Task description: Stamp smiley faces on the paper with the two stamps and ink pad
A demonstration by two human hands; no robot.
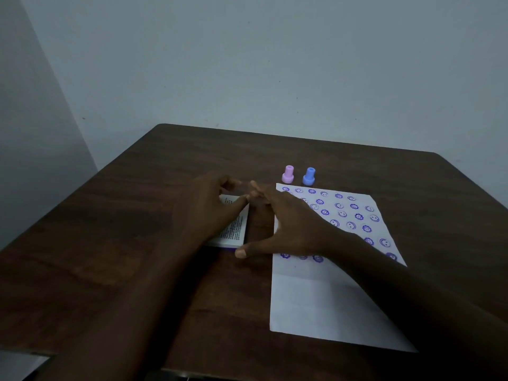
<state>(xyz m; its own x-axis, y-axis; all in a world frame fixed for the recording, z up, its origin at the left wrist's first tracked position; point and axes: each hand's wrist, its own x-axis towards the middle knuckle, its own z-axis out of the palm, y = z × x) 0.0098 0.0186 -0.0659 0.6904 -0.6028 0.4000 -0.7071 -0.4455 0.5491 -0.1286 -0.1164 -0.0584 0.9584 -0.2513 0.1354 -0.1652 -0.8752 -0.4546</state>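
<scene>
left hand (209, 207): grip spread, resting on ink pad box (233, 229) | right hand (286, 224): grip spread, over paper (330, 298) left edge

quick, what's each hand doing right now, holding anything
Left hand: resting on the ink pad box, fingers curled at its far end; a closed grip cannot be told.
Right hand: open, fingers spread, holding nothing, over the paper.
</scene>
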